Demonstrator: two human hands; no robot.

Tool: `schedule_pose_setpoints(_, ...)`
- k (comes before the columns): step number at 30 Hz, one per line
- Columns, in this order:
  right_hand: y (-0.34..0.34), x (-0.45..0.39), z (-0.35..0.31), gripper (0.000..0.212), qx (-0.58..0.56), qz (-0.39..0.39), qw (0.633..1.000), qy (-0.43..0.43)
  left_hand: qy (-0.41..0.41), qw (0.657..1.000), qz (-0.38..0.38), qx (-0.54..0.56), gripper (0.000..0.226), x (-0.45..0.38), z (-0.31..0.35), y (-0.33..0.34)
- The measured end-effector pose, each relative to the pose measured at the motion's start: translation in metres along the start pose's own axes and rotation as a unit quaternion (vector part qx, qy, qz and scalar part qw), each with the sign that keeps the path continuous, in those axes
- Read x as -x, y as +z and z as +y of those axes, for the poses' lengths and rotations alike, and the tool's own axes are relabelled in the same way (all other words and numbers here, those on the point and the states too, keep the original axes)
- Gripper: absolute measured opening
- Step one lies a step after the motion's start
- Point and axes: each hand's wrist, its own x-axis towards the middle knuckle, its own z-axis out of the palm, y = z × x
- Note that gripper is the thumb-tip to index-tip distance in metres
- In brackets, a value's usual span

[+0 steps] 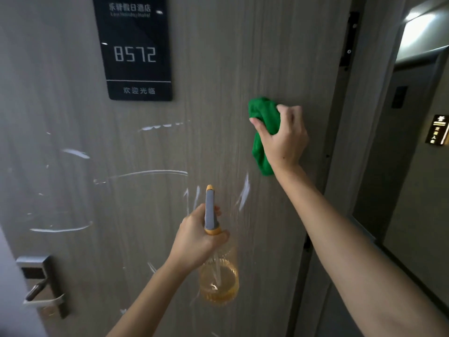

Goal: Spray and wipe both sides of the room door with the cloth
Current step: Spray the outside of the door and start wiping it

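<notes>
The grey wood-grain room door point(230, 69) fills the view, with pale wet streaks across its lower middle. My right hand point(284, 137) grips a bunched green cloth point(263, 122) and holds it against the door near its right edge. Lower down, my left hand point(196, 239) grips the neck of a spray bottle point(218, 280). The bottle is clear with yellow liquid, and its grey and orange nozzle points up at the door.
A black room sign point(136, 47) reading 8572 hangs at the upper left. A metal handle and lock plate point(43, 285) sit at the lower left. The door frame point(345, 122) runs down the right, with a corridor and a lit wall sign point(437, 128) beyond.
</notes>
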Motion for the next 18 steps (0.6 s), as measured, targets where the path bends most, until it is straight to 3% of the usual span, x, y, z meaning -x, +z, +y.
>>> schedule_pose_setpoints(6,0.041,-0.026,-0.046,0.051,0.016,-0.018,0.998,-0.057,-0.01,0.999,0.037,0.027,0.036,-0.012,0.003,-0.05)
schedule_pose_setpoints(12,0.05,-0.019,-0.04,0.047,0.032,0.01,0.995,-0.095,0.019,0.997,0.073,0.013,0.028,-0.039,0.004,-0.078)
schedule_pose_setpoints(18,0.051,-0.018,-0.041,0.045,0.044,0.019,0.995,-0.092,0.041,0.994,0.097,0.041,0.037,-0.058,0.009,-0.081)
